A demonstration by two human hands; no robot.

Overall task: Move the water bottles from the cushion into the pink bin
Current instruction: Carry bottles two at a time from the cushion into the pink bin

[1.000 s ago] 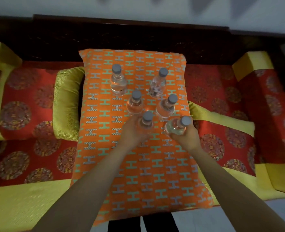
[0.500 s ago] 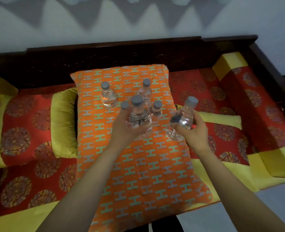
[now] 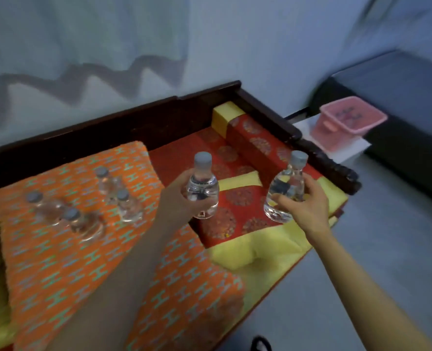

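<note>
Dark wooden bench with red-and-yellow cushions against a pale wall. Orange cushion at left carries four bottles, all upright-ish, caps up, blurred. Left hand clamped round a bottle, long axis vertical, cap up, held above the red seat. Right hand wrapped on another bottle, cap up, tilted slightly right. Pink bin far right on a white surface, well apart from both.
</note>
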